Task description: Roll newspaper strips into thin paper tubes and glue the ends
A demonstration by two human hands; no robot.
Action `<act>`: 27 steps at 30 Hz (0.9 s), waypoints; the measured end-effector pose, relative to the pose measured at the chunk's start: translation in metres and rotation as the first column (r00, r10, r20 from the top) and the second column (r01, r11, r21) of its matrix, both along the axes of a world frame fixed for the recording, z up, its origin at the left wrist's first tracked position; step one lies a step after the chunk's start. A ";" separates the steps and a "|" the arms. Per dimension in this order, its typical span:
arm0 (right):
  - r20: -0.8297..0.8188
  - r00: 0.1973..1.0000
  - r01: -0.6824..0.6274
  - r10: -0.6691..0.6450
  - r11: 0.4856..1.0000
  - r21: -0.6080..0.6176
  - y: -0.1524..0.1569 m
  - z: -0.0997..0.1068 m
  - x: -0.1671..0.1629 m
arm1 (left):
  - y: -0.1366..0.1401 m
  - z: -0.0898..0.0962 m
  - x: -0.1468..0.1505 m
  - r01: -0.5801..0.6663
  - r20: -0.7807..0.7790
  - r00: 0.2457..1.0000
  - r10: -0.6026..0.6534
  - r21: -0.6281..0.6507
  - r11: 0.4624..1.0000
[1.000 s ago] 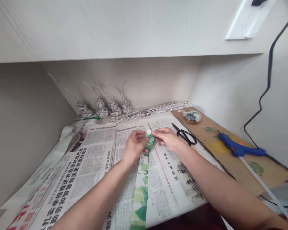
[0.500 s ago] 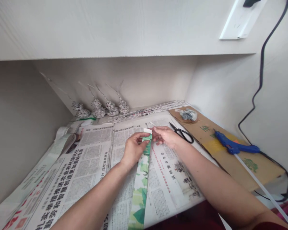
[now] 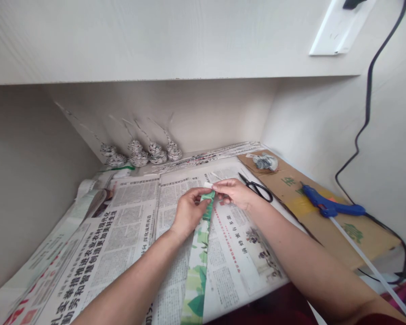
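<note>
Forearms [image 3: 135, 275] converge, left hand [image 3: 189, 208] and right hand [image 3: 235, 192] pinching a green strip [image 3: 196, 271].

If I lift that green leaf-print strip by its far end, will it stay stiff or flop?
The strip looks thin and narrow, so it is probably light. A long stretch runs from the left hand out of view, so it will likely droop. Its flat, papery look suggests it may crease if pinched hard.

Left of the bare left hand [image 3: 191, 206], flat black-and-white newspaper [image 3: 135, 196] leaves open passage; rightward, black loop-handled scissors [image 3: 250, 183] and a blue plastic glue gun [image 3: 329, 208] obstruct low passage
</note>
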State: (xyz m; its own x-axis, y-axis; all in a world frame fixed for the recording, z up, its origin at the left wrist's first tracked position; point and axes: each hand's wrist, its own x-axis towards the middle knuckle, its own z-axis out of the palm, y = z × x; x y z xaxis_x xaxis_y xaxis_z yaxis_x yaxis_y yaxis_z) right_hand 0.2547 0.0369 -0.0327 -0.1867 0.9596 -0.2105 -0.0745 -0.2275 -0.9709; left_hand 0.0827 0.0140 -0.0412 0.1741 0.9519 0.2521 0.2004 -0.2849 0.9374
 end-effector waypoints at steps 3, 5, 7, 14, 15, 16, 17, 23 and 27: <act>-0.015 1.000 0.016 -0.016 1.000 -0.014 0.001 -0.001 0.000 | 0.000 0.001 0.000 0.006 0.007 1.000 -0.006 -0.003 1.000; -0.038 0.999 0.020 -0.020 1.000 -0.021 0.002 -0.001 0.000 | 0.000 0.001 0.000 0.009 0.011 1.000 -0.009 -0.007 1.000; -0.068 0.998 0.009 -0.011 0.999 -0.032 0.003 -0.002 0.000 | 0.000 0.000 0.000 0.007 0.000 1.000 -0.007 -0.006 1.000; -0.017 0.999 0.043 -0.044 0.998 -0.055 0.004 -0.005 -0.001 | -0.001 -0.004 0.001 0.007 -0.056 0.998 -0.003 0.066 0.998; -0.018 0.998 0.051 -0.052 0.997 -0.055 0.004 -0.006 -0.001 | -0.001 -0.005 0.001 0.006 -0.063 0.998 -0.001 0.069 0.998; -0.022 0.998 0.057 -0.058 0.997 -0.052 0.004 -0.007 -0.001 | -0.001 -0.005 0.001 0.003 -0.070 0.998 0.002 0.068 0.998; -0.030 0.998 0.058 -0.060 0.997 -0.049 0.004 -0.008 -0.002 | -0.002 -0.005 0.001 -0.001 -0.074 0.997 0.006 0.066 0.998; -0.062 0.997 0.048 -0.049 0.999 -0.024 0.006 -0.014 -0.003 | -0.001 -0.008 0.002 -0.008 -0.094 0.995 0.012 0.052 0.999; -0.063 0.997 0.044 -0.045 0.999 -0.020 0.006 -0.015 -0.003 | -0.001 -0.009 0.001 -0.005 -0.101 0.995 0.011 0.054 0.999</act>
